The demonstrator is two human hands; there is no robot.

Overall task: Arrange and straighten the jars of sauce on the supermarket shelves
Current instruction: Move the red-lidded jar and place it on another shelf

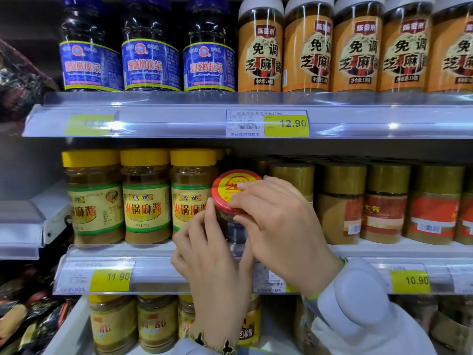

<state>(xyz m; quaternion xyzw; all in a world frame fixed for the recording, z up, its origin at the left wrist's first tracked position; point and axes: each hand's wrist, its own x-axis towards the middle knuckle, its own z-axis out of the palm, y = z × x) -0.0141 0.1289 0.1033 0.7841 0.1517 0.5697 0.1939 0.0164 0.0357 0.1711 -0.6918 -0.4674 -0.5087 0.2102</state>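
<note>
A small glass jar with a red and yellow lid (231,187) is tilted toward me at the front of the middle shelf (384,248), between the yellow-lidded sesame sauce jars (146,196) and the gold-lidded jars (340,203). My right hand (279,226) grips the jar's lid from the right, fingers curled over its top and rim. My left hand (204,249) holds the jar's body from the lower left, thumb against its side. The jar's lower part is hidden behind my hands.
The top shelf carries dark jars with blue labels (151,52) and tall orange-labelled bottles (307,52). More yellow-lidded jars (156,324) stand on the bottom shelf. Clear price rails with yellow tags (286,124) front each shelf. Packaged goods (23,316) lie at the left.
</note>
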